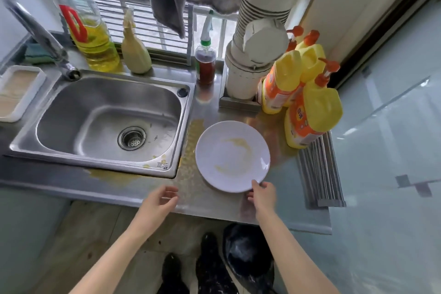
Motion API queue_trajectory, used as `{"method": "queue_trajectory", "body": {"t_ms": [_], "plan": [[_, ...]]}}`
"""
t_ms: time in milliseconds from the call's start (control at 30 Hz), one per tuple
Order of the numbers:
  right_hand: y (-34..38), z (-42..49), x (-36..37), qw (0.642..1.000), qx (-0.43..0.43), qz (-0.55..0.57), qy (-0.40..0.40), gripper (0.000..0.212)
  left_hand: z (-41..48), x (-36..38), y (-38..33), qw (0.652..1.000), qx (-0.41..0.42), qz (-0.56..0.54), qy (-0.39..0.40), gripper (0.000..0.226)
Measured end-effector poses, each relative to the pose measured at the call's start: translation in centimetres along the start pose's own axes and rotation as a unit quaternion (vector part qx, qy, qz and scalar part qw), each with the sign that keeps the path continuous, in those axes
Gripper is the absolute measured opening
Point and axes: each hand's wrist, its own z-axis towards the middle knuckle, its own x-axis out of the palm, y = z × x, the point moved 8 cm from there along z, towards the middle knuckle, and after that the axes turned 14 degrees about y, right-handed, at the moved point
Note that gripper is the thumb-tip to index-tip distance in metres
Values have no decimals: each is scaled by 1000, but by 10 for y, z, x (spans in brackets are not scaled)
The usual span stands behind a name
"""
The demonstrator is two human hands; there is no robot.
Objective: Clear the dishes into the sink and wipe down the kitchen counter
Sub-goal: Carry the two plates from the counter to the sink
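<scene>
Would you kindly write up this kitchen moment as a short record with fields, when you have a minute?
plate: white plate, smeared yellow, on the counter right of the sink
right hand: pinches the plate's near rim
left hand: open, holds nothing, over the counter's front edge
spill: yellow spill on the counter, between sink and plate

White tray [23,68] partly beyond left edge

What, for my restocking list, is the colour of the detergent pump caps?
The pump caps are orange; head view.
</scene>
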Motion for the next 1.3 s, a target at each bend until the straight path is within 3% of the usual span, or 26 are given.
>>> {"method": "queue_trajectory", "body": {"t_ms": [100,233,433,667,867,933,1000,1100,1200,1300], "plan": [[-2,11,2,999,7,8,33,6,-2,5,-5,1000,-3,-2,-7,13],[2,19,2,993,21,101,66,8,-10,-10,-6,998,-7,-31,-47,12],[51,17,28,992,-15,78,93,7,-22,-59,-2,991,-8,-73,-113,12],[92,4,152,980,-31,52,189,13,-17,-128,6,982,13,-109,-153,14],[100,11,280,978,-24,13,208,21,4,-250,46,977,-11,-24,-209,18],[97,24,315,983,-19,-3,184,23,13,-299,62,968,-32,68,-238,31],[90,37,344,988,-9,-16,153,17,26,-334,84,953,-89,165,-238,62],[74,57,380,993,10,-7,114,14,48,-359,125,935,-193,250,-164,106],[52,73,403,996,36,-16,75,16,62,-359,146,929,-221,276,-108,117],[33,87,418,996,65,-19,63,19,65,-355,149,928,-215,284,-111,114]]}}
